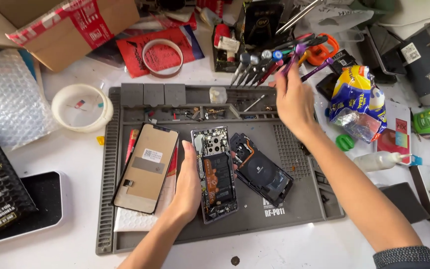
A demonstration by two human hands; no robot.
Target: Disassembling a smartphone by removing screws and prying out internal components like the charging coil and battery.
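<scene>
The left hand (189,182) is closed around the edge of an opened phone body (216,175), its circuit board and battery exposed, lying face-up on the grey repair mat (294,199) at centre. The right hand (293,99) is raised over the tool rack (255,67) at the mat's far edge, fingers pinched on a purple-handled tool (294,57); its grip is partly hidden by the neighbouring handles. Risks as judged: the reaching forearm passes above the detached back cover (262,172), which touches the phone body, and a drop or a sweep of the sleeve could knock it; a tool pulled carelessly from the crowded rack could tip its neighbours onto the open board. The loose screen panel (145,167) lies just beside the left wrist and overhangs a white pad, so a shift of that arm could push it off the mat. Small parts sit in the mat's narrow tray (200,112) and could scatter. The surface (75,149) is white and heavily cluttered: a cardboard box (70,27), bubble wrap (6,99), tape rolls, a blue and yellow packet (357,99), a squeeze bottle (379,160). Of the room, nothing beyond the surface shows.
</scene>
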